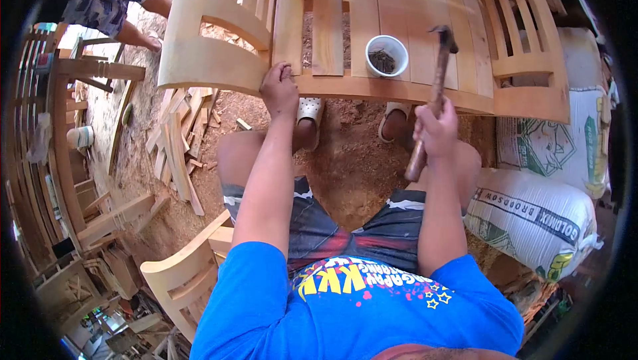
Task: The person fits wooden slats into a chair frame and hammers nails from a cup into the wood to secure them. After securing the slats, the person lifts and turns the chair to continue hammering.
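Observation:
My right hand (436,128) is wrapped around the wooden handle of a hammer (440,71), its dark head raised over the bench's right half. At the near end of a slat (288,21), by the front rail of the wooden bench (339,86), my left hand (280,89) is closed with its fingertips pinched together. Whatever it may hold is too small to make out. A white tub (387,46) with dark nails (381,61) inside stands on the seat boards between my hands. Gaps show between some slats on the left; boards on the right lie close together.
Offcuts of wood (178,137) lie on the dirt floor at left. Filled sacks (531,220) are stacked at right. A curved wooden chair back (179,270) stands by my left side. Another person's leg (143,11) shows at upper left, beside the bench's slatted armrest (212,61).

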### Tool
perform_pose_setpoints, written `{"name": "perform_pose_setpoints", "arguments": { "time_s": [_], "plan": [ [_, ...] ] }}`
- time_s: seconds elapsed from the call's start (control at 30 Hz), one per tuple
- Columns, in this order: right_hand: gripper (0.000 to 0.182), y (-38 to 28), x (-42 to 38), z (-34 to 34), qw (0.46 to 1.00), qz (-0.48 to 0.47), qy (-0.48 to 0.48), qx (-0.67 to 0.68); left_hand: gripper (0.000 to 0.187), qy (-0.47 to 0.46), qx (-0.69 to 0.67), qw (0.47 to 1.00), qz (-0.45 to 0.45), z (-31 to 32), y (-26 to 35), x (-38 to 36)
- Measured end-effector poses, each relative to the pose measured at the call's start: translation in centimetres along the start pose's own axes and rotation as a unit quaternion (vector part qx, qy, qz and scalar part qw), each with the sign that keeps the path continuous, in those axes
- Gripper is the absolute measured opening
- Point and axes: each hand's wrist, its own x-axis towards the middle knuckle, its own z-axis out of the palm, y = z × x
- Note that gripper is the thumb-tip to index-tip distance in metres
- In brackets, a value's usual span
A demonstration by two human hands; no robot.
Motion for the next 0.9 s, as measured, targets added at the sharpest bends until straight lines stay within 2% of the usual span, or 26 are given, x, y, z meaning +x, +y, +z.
{"name": "perform_pose_setpoints", "arguments": {
  "time_s": [0.03,0.13,0.17,0.2,0.27,0.37,0.5,0.6,0.7,0.8,0.9],
  "plan": [
    [0.041,-1.1,-1.1,-0.6,0.997,-0.023,-0.056,0.047,0.018,-0.002,-0.007,1.000,-0.005,-0.1,0.3,-0.1],
    [0.041,-2.2,-2.7,-0.9,0.980,-0.062,-0.174,0.074,0.017,0.003,-0.003,1.000,0.009,0.0,0.1,-0.3],
    [0.039,-2.6,-3.0,-0.4,0.981,-0.044,-0.184,0.041,0.017,0.004,-0.001,1.000,0.012,0.1,0.1,-0.3],
    [0.032,-2.8,-3.0,0.3,0.987,-0.015,-0.161,-0.001,0.016,0.006,0.000,1.000,0.017,0.3,0.0,-0.2],
    [0.031,-3.1,-3.8,1.9,0.988,-0.022,-0.116,-0.099,0.017,0.018,0.026,0.999,0.031,0.4,-0.1,-0.3],
    [0.035,-2.0,-4.4,4.4,0.963,-0.056,-0.145,-0.221,0.017,0.026,0.042,0.998,0.042,-0.2,0.6,-0.4],
    [0.043,-2.8,-5.1,8.2,0.931,-0.111,-0.218,-0.270,0.017,0.042,0.042,0.996,0.070,0.4,-0.2,-0.3],
    [0.041,-4.6,-5.7,11.1,0.914,-0.144,-0.248,-0.288,0.016,0.042,0.012,0.996,0.077,0.1,0.1,-0.4],
    [0.040,-3.9,-4.9,13.1,0.903,-0.167,-0.258,-0.299,0.013,0.063,0.032,0.991,0.115,0.1,0.4,-0.4],
    [0.039,-1.4,-2.5,14.0,0.847,-0.181,-0.247,-0.434,0.013,0.071,0.006,0.991,0.116,0.3,0.2,-0.3],
    [0.038,0.6,-1.5,13.8,0.827,-0.205,-0.226,-0.472,0.015,0.040,0.012,0.993,0.112,-0.2,0.3,-0.4]
  ]
}}
